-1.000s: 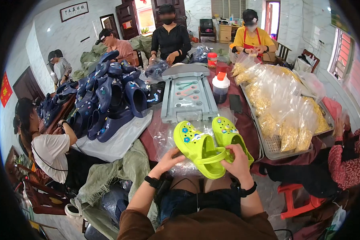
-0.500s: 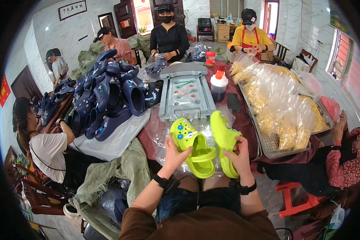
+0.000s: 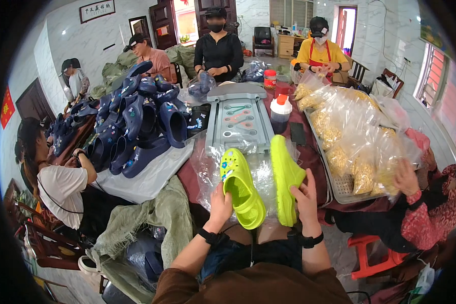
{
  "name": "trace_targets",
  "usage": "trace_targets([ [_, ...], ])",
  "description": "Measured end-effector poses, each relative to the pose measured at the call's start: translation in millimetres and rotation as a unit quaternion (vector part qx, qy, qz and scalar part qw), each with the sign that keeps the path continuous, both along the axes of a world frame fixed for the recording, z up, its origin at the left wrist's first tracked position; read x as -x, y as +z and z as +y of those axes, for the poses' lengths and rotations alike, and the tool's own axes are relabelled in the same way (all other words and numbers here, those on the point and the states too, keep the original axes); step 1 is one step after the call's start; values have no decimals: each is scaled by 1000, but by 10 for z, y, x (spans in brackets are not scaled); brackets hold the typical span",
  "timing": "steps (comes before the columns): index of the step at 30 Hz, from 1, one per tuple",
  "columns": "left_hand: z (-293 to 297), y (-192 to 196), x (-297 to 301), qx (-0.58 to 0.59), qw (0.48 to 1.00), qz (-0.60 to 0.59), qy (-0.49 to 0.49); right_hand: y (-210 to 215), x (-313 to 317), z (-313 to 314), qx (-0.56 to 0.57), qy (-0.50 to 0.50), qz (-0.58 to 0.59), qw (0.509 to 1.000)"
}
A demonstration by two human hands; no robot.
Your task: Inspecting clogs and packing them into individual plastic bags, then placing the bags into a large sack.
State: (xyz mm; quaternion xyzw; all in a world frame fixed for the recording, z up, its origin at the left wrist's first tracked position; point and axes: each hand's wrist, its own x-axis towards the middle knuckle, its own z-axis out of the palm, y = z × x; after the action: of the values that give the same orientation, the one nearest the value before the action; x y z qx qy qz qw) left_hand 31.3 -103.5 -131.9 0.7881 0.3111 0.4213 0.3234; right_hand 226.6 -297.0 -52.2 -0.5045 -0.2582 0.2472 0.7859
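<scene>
The left hand (image 3: 221, 205) grips a lime-green clog (image 3: 244, 190), the right hand (image 3: 305, 197) its matching clog (image 3: 285, 182), both over clear plastic film (image 3: 261, 167); likely light, springy foam, best held by the sidewalls; since the earlier frame, the former's charms (image 3: 224, 166) have rolled leftward, the latter's out of sight

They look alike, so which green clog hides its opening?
The tilted clog in the right hand; the left hand holds the other clog, its opening visible.
</scene>
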Motion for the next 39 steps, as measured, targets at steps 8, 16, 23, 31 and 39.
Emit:
trace_targets([
  [8, 61, -97, 14, 31, 999, 27, -12, -420, 7, 452, 116, 118, -47, 985],
  [16, -33, 89, 49, -54, 995, 82, -7, 156, 316, 277, 320, -34, -516, 794],
  [23, -62, 18, 106, -91, 989, 102, -48, 249, 557, 303, 327, -8, -540, 775],
  [31, -177, 41, 41, -153, 984, 81, -43, 225, 535, 415, 403, -10, -569, 716],
  [39, -2, -35, 66, -135, 985, 81, -71, 203, 664, 625, 472, -49, -512, 716],
])
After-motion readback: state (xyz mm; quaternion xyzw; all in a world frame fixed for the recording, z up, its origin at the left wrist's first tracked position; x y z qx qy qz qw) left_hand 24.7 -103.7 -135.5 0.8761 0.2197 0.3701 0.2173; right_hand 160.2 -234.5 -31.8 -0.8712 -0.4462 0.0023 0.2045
